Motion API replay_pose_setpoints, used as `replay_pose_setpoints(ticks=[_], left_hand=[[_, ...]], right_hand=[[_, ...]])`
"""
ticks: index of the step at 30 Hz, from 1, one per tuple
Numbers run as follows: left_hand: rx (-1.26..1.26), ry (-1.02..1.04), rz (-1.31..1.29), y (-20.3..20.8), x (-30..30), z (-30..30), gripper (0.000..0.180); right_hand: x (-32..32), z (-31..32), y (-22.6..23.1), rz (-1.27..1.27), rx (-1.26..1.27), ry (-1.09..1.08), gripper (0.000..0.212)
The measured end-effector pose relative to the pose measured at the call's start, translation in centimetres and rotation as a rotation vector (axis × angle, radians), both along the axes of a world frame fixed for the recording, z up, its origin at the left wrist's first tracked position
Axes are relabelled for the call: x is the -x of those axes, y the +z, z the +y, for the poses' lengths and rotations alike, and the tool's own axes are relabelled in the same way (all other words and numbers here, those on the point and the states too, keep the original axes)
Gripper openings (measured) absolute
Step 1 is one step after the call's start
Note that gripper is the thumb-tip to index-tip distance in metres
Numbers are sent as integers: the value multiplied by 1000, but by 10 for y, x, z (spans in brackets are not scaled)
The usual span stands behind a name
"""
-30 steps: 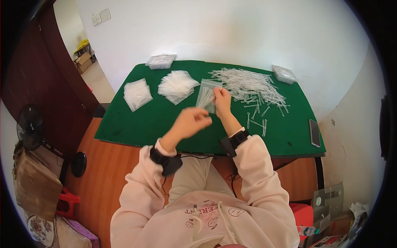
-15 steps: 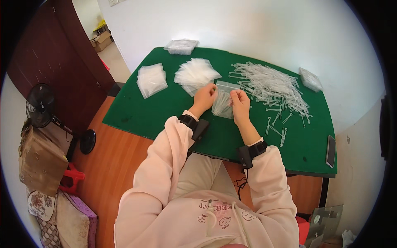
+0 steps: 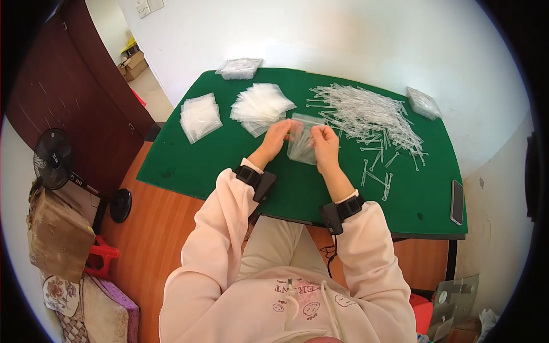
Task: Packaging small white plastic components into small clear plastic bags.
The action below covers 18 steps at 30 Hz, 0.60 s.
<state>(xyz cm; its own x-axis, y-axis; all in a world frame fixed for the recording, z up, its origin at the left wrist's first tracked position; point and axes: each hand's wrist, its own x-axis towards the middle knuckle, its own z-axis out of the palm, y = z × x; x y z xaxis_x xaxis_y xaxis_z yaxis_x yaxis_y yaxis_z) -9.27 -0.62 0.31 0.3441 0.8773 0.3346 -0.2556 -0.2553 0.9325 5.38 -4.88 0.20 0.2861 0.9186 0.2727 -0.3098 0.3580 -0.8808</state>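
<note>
A clear zip bag lies between my two hands over the middle of the green table. My left hand closes its fingers on the bag's upper left edge. On the other side, my right hand pinches the upper right part with thumb and fingertips. Some thin clear pieces seem to be inside the bag, but glare blurs them. Right of my hands spreads a heap of clear plastic sticks with small looped ends. Beyond my left hand lies a fanned pile of clear bags.
Another stack of clear bags lies at the left. Filled packs stand at the back left and back right by the wall. A phone rests at the right edge of the green table. A fan stands left.
Both hands keep hold of the bag and shift slightly within it, the left fingers now further along its upper edge. The whole view has turned a little.
</note>
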Motion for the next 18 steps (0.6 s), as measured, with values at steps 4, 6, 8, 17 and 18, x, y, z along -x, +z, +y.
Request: replay_pose_setpoints(ticks=[4,6,8,17,18], left_hand=[[22,-72,90,3,8,-5,25],[10,-96,118,4,8,-4,23],[158,-128,-56,2,9,-8,22],[146,-101,28,10,6,-12,18],[143,-100,28,10,9,-10,18]], right_hand=[[5,-9,4,-74,0,108,11],[5,-11,1,-110,25,158,9],[3,-11,4,-129,30,181,8],[-8,-8,6,-223,18,127,8],[-5,-6,5,-242,15,142,8]])
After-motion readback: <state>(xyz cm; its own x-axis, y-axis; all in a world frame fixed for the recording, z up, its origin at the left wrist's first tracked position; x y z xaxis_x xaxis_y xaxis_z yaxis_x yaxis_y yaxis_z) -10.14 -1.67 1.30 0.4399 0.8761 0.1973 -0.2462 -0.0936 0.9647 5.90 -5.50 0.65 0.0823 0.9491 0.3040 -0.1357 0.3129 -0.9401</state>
